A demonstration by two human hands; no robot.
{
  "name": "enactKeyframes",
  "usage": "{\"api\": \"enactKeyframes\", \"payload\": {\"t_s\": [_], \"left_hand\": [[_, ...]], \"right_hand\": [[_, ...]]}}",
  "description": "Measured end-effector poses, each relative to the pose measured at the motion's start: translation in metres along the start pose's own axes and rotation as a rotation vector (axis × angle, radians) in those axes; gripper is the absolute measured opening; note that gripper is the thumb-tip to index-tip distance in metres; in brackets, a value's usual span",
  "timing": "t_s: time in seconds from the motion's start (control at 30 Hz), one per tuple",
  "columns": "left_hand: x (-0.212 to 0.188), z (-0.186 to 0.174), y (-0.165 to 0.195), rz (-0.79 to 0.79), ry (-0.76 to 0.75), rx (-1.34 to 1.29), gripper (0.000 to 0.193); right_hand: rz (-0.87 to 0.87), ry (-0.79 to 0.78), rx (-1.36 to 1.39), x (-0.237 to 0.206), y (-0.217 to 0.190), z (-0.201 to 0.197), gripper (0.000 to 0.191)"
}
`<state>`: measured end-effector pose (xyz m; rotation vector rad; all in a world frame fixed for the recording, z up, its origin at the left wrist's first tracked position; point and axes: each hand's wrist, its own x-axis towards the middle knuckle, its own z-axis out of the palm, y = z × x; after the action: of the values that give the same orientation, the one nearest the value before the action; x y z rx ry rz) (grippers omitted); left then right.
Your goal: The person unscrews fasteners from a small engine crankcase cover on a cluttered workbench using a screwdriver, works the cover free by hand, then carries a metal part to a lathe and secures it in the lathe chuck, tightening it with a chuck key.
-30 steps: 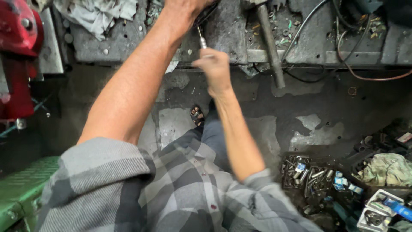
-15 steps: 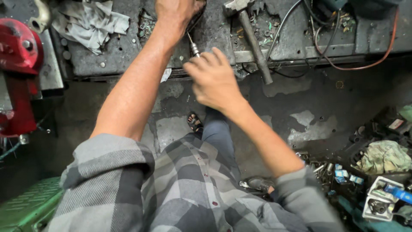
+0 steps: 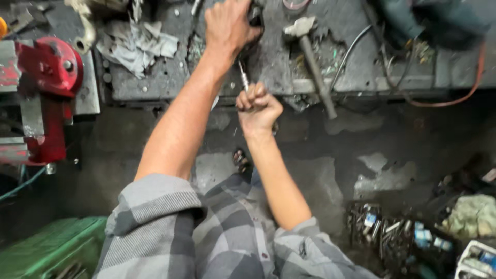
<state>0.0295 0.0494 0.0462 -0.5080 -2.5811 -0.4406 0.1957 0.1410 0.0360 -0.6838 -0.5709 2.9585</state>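
Note:
My left hand (image 3: 227,26) reaches far over the dirty metal workbench (image 3: 170,77) and grips a dark part (image 3: 254,14) at its back, mostly hidden by the fingers. My right hand (image 3: 258,106) is closed in a fist around the handle of a screwdriver (image 3: 243,76), whose thin metal shaft points up toward the part under the left hand. Both forearms are bare, with grey checked sleeves rolled up near the elbows.
A hammer (image 3: 312,57) lies on the bench right of my hands. A red vise (image 3: 44,88) sits at the left, crumpled rags (image 3: 135,44) beside it. Cables (image 3: 439,88) run along the right. Scrap parts (image 3: 398,232) litter the floor; a green crate (image 3: 46,248) stands lower left.
My right hand has closed from loose fingers into a tight fist on the screwdriver handle. The view has shifted down, showing more of the bench top.

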Motion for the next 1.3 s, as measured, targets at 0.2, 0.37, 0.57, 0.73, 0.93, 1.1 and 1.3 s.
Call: {"api": "enactKeyframes", "payload": {"t_s": [0.2, 0.37, 0.57, 0.73, 0.93, 1.1, 1.3], "left_hand": [[0.011, -0.002, 0.010, -0.131, -0.138, 0.019, 0.070], [0.011, 0.002, 0.010, -0.156, -0.162, -0.008, 0.067], [0.008, -0.004, 0.006, -0.149, -0.150, -0.040, 0.069], [0.000, -0.005, 0.005, -0.179, -0.117, -0.025, 0.066], [-0.003, 0.003, 0.001, -0.146, -0.101, -0.030, 0.068], [-0.008, -0.003, 0.004, -0.155, -0.052, -0.049, 0.070], [0.000, -0.003, 0.007, -0.173, -0.041, -0.076, 0.069]], "right_hand": [[-0.015, -0.047, -0.588, -0.030, -0.058, 0.005, 0.045], [-1.103, -0.963, -2.202, -0.035, -0.074, -0.002, 0.050], [-0.729, -1.010, -2.761, 0.018, -0.025, -0.002, 0.008], [-0.612, -0.942, -2.249, 0.028, -0.024, -0.016, 0.016], [0.039, -0.144, -0.002, 0.005, 0.006, -0.016, 0.019], [0.185, -0.074, -0.076, -0.020, -0.011, -0.003, 0.026], [-0.898, -0.475, -1.489, -0.056, -0.056, 0.021, 0.046]]}}
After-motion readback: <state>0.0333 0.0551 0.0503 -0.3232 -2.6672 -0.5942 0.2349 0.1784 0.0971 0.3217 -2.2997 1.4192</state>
